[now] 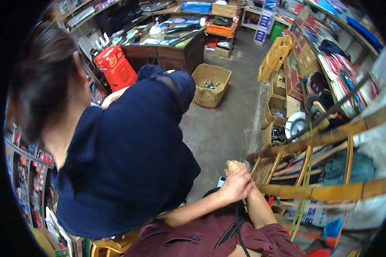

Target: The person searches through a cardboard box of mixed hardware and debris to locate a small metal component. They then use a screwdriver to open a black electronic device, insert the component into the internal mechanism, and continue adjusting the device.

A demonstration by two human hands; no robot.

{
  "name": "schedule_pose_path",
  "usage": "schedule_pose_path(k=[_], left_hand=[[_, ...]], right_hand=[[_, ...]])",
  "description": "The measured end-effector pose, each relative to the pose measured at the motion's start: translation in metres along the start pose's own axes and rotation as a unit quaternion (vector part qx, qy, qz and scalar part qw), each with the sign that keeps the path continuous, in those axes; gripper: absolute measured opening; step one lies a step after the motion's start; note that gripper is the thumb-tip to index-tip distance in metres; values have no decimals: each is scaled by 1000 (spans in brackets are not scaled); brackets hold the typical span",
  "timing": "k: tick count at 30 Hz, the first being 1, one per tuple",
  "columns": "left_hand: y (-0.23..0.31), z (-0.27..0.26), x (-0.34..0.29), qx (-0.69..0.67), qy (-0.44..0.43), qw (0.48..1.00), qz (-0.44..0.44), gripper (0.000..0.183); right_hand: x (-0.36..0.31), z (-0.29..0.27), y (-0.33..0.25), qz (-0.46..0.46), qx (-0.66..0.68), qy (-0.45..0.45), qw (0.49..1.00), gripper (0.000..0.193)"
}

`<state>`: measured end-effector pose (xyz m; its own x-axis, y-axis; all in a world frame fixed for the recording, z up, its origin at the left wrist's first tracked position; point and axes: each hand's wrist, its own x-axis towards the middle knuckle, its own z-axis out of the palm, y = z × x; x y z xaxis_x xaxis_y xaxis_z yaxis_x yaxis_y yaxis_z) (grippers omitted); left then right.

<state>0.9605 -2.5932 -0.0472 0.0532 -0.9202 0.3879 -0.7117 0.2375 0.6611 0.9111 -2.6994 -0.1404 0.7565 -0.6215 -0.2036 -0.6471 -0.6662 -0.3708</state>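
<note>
My left hand [238, 185] is wrapped round my right wrist, its arm crossing in front of my maroon shirt [210, 233]. My right hand [234, 166] sits just beyond it with curled fingers; whether anything is inside them is hidden. A small white and blue thing [221, 181] shows beside my hands, too partly covered to name. Close by on the left, a person in a dark navy top [128, 150] leans forward, one hand mostly hidden. Immediately right of my hands are the rungs of a bamboo ladder [313, 192].
A cardboard box [211, 88] with small items stands on the grey floor [214, 137]. Behind it is a cluttered desk [171, 53], with a red carton [116, 68] to its left. Folded wooden furniture [275, 58] leans by the loaded right shelves. A wooden stool [113, 244] is at lower left.
</note>
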Motion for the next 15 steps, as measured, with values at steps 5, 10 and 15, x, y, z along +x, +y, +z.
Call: schedule_pose_path(k=[5, 10, 15], left_hand=[[-57, 1, 112, 33, 80, 994, -65, 26], [-108, -7, 194, 15, 50, 993, -103, 27], [-210, -29, 256, -40, 169, 972, -158, 33]], right_hand=[[103, -53, 51, -132, 11, 0, 991, 20], [211, -86, 64, -105, -24, -92, 990, 28], [320, -89, 83, -265, 10, -84, 961, 25]])
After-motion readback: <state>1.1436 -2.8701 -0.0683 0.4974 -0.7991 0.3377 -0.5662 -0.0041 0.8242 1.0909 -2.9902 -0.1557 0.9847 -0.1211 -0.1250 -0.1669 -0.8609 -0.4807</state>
